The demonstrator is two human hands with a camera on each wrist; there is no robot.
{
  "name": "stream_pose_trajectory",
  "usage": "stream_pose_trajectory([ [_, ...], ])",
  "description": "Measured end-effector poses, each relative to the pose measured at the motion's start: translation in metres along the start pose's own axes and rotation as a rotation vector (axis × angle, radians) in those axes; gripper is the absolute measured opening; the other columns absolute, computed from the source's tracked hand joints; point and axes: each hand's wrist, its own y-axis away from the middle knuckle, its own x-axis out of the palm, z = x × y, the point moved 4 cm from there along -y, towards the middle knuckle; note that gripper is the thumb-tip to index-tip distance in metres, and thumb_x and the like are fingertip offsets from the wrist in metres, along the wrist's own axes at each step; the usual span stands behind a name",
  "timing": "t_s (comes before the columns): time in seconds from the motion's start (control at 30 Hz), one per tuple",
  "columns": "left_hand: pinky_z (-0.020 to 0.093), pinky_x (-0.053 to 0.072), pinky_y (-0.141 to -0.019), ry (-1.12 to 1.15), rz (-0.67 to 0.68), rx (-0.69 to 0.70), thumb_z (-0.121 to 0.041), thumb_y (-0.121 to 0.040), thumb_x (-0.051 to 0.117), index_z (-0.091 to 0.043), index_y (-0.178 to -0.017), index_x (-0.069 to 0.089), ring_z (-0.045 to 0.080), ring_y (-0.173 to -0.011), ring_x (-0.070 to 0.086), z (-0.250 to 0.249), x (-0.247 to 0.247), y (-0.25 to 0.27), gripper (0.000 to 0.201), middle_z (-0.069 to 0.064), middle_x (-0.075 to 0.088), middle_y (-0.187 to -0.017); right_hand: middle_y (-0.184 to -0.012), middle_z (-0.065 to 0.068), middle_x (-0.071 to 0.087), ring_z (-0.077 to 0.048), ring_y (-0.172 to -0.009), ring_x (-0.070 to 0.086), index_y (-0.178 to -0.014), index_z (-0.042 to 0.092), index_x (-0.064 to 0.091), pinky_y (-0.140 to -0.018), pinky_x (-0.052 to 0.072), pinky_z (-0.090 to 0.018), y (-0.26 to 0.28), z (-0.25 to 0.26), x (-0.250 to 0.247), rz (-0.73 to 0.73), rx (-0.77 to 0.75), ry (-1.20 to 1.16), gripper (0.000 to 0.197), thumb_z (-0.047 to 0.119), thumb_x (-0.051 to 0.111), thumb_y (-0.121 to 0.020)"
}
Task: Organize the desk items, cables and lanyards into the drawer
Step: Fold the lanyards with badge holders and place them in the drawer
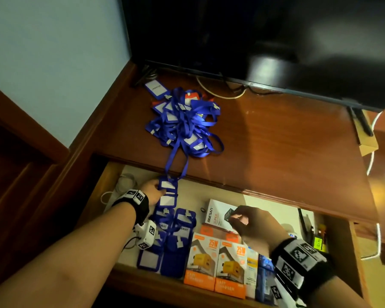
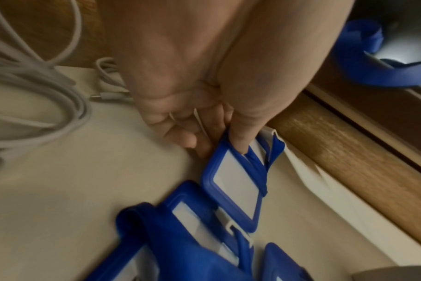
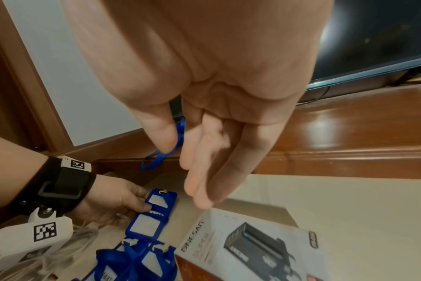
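A tangled pile of blue lanyards [image 1: 182, 121] with badge holders lies on the wooden desk top [image 1: 276, 141]. One strap [image 1: 176, 158] hangs over the desk edge into the open drawer [image 1: 267, 207]. My left hand [image 1: 159, 191] [image 2: 219, 146] pinches the blue badge holder [image 1: 168, 192] [image 2: 233, 190] on that strap, thumb on top, at the drawer's back left. Other blue badge holders [image 1: 176, 236] lie flat in the drawer below it. My right hand [image 1: 238, 216] [image 3: 183, 171] hovers over a white charger box [image 1: 216, 213] [image 3: 252, 252], fingers relaxed and holding nothing.
Orange charger boxes [image 1: 216, 263] stand in a row at the drawer's front. Coiled white cables [image 1: 125, 181] [image 2: 36, 85] fill its left back corner. A dark TV screen [image 1: 231, 30] stands at the back of the desk, and a small cardboard box [image 1: 368, 141] sits at its right edge.
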Motion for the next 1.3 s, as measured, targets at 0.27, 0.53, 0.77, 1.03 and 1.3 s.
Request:
stream_pose_trajectory([
  [0.27,0.029,0.046,-0.092,-0.077,-0.018,0.074,-0.018,-0.101,0.065,-0.017,-0.139,0.061,0.031,-0.118,0.065,-0.006,0.004,-0.004,0.038,0.009,0.07,-0.131,-0.103,0.011,0.074,-0.014,-0.091,0.07,-0.104,0.028,0.072,-0.08,0.055,-0.032,-0.059,0.039,-0.031,-0.095,-0.122,0.05,0.019,0.037,0.057,-0.099],
  [0.53,0.036,0.053,-0.09,-0.315,-0.077,0.149,-0.034,-0.099,0.062,-0.035,-0.142,0.047,0.037,-0.103,0.063,-0.005,-0.004,0.0,0.045,0.013,0.058,-0.124,-0.109,0.003,0.073,-0.018,-0.1,0.069,-0.114,0.027,0.068,-0.091,0.055,-0.035,-0.126,0.086,-0.054,-0.149,-0.218,-0.022,0.021,0.027,0.061,-0.094],
  [0.77,0.039,0.045,-0.101,-0.678,0.054,0.199,-0.035,-0.104,0.05,-0.051,-0.157,0.03,0.038,-0.131,0.044,0.005,0.004,0.012,0.059,0.012,0.041,-0.146,-0.16,-0.01,0.04,-0.035,-0.145,0.037,-0.154,0.021,0.041,-0.12,0.03,-0.041,-0.176,0.107,-0.04,-0.058,-0.279,0.236,0.064,0.032,0.064,-0.095],
  [1.03,0.047,0.045,-0.109,-0.781,0.058,0.153,-0.038,-0.104,0.045,-0.037,-0.16,0.029,0.034,-0.136,0.037,0.001,0.009,0.017,0.059,0.01,0.041,-0.152,-0.17,0.006,0.017,-0.03,-0.15,0.026,-0.158,0.034,0.026,-0.113,0.037,-0.053,-0.162,0.091,-0.035,-0.078,-0.248,0.487,0.067,0.044,0.052,-0.098],
  [1.3,0.041,0.043,-0.108,-0.856,0.014,0.161,-0.04,-0.1,0.054,-0.035,-0.159,0.035,0.033,-0.128,0.044,-0.004,0.0,0.02,0.061,0.011,0.045,-0.145,-0.162,0.003,0.036,-0.03,-0.143,0.035,-0.15,0.03,0.044,-0.11,0.042,-0.047,-0.136,0.047,-0.04,-0.131,-0.203,0.5,0.058,0.041,0.056,-0.094],
])
